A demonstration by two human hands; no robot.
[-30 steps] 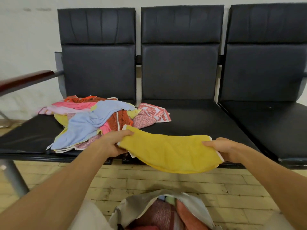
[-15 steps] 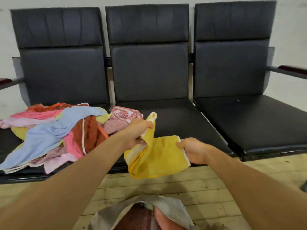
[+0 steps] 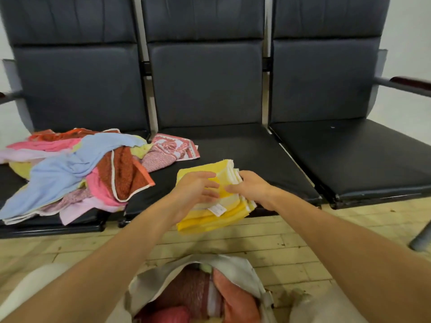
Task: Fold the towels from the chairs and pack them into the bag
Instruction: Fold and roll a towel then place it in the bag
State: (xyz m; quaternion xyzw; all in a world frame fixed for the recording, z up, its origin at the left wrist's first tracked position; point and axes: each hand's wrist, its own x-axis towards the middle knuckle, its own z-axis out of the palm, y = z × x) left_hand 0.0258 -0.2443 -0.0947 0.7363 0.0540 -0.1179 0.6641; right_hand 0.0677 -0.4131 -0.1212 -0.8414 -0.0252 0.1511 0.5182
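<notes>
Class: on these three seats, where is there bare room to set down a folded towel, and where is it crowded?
Free: the whole right seat, and the middle seat behind the yellow towel. Crowded: the left seat, under the towel pile.

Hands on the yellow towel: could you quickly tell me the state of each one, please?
Left hand: open, fingers spread flat on the folded yellow towel.
Right hand: closed on the towel's right edge.

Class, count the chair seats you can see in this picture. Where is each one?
3: left seat under the towel pile, middle seat behind the yellow towel, right seat bare.
</notes>
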